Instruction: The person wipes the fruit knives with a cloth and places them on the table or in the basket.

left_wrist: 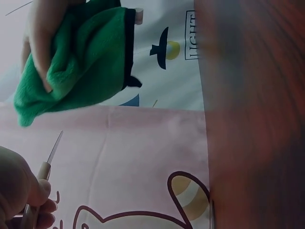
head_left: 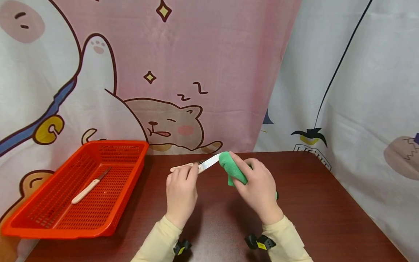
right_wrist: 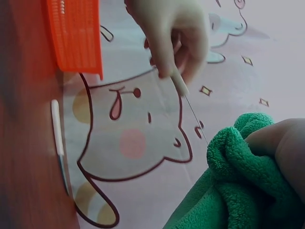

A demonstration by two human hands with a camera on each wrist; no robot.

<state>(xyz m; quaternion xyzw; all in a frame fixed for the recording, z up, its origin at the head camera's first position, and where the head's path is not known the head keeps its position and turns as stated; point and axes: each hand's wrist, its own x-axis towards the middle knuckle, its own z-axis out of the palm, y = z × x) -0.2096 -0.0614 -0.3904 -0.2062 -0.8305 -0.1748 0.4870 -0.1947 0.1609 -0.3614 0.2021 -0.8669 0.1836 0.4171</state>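
My left hand (head_left: 181, 194) grips the pale handle of a knife (head_left: 211, 161), its blade angled up to the right. In my right hand (head_left: 256, 189) is a bunched green cloth (head_left: 233, 169), pinched between thumb and fingers. The blade's tip is right at the cloth's folded edge in the head view. From the left wrist, the knife (left_wrist: 44, 170) appears just below the cloth (left_wrist: 90, 57), which has a dark border. Beyond my left hand, a second pale-handled knife (right_wrist: 57, 126) lies on the table, partly hidden by that hand in the head view.
An orange-red plastic basket (head_left: 129, 189) stands on the left of the dark wooden table (head_left: 314, 218). Inside it lies another pale-handled knife (head_left: 86, 191). A printed cartoon curtain (head_left: 229, 72) hangs close behind the table's far edge.
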